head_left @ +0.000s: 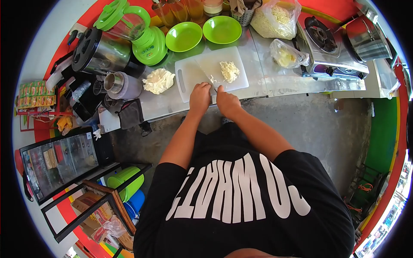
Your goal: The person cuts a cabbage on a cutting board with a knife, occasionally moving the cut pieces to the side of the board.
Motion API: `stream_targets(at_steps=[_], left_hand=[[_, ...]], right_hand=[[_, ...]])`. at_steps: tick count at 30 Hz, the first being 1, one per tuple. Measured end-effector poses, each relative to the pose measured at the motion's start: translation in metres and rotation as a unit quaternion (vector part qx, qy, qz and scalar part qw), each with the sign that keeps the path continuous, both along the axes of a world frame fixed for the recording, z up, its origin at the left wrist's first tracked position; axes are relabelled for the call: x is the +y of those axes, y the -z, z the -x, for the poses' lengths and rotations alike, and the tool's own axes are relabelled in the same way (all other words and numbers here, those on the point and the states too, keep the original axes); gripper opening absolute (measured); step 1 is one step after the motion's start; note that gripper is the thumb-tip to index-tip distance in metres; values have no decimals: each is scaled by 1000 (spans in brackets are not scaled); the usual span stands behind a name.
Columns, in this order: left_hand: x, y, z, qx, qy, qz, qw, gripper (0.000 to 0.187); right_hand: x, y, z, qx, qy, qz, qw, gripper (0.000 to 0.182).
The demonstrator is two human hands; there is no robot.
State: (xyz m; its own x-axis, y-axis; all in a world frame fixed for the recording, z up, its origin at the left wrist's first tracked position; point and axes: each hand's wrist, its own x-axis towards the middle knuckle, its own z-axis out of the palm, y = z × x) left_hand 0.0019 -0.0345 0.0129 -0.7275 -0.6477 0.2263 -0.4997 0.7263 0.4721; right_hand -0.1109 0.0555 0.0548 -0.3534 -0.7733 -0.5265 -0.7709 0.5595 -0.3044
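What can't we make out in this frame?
All in the head view:
- Knife handle: covered by the left hand and right hand; exact grip unclear.
- Bottle tops: cut off by the upper edge.
- Steel pot contents: hidden by its wall.
- Small bag contents: obscured by crinkled plastic.
- Sachet print: too small.

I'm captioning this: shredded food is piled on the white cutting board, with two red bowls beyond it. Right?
Not quite: the head view shows shredded food piled on the white cutting board, but the left bowl and right bowl beyond it are green, not red.
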Motion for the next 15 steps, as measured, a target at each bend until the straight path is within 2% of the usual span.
stream_targets(at_steps=[3, 5, 11, 15], left_hand=[[-3, -8, 0, -6, 24, -16, 1000, 26], [-4, -8, 1, -14, 15, -41, 999, 26], [-6, 7, 0, 15, 9, -15, 1000, 24], [-3, 2, -1, 5, 14, -15, 1000, 23]], right_hand=[[-11, -11, 8, -23, -12, 28, 999, 32], [-13, -24, 13, -36, -43, 0, 998, 31], [12, 2, -2, -2, 1, 14, 1000, 25], [2, -2, -1, 2, 3, 24, 1000, 25]])
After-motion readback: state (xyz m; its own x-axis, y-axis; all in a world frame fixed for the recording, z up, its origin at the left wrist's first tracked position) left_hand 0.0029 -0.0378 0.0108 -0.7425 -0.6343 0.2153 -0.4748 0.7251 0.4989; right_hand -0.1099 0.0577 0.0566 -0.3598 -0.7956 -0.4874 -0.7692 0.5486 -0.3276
